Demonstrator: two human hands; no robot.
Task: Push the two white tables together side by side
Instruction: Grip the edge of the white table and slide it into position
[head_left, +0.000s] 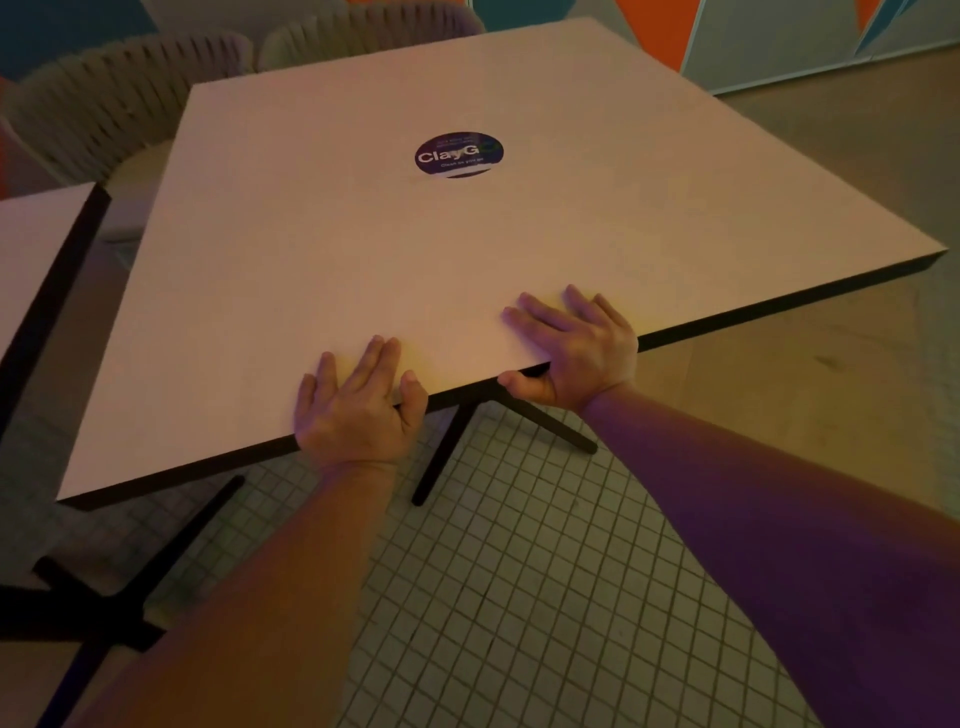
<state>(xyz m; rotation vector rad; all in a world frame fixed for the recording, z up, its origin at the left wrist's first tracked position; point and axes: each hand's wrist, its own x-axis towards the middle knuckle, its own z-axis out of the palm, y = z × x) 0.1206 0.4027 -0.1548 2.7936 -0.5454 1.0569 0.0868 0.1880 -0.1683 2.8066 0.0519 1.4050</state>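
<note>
A square white table (363, 260) with a dark edge and a round blue sticker (459, 154) fills the middle of the view. My left hand (358, 410) grips its near edge, fingers flat on top and thumb at the rim. My right hand (576, 348) holds the same edge further right, fingers on top and thumb underneath. A second white table (31, 244) shows only its corner at the far left. A narrow gap separates the two tabletops.
Two woven grey chairs (130, 93) stand behind the tables at the back left. Black table legs (441, 457) spread over the tiled floor (519, 597) under the near edge. A coloured wall panel (779, 36) stands at the back right.
</note>
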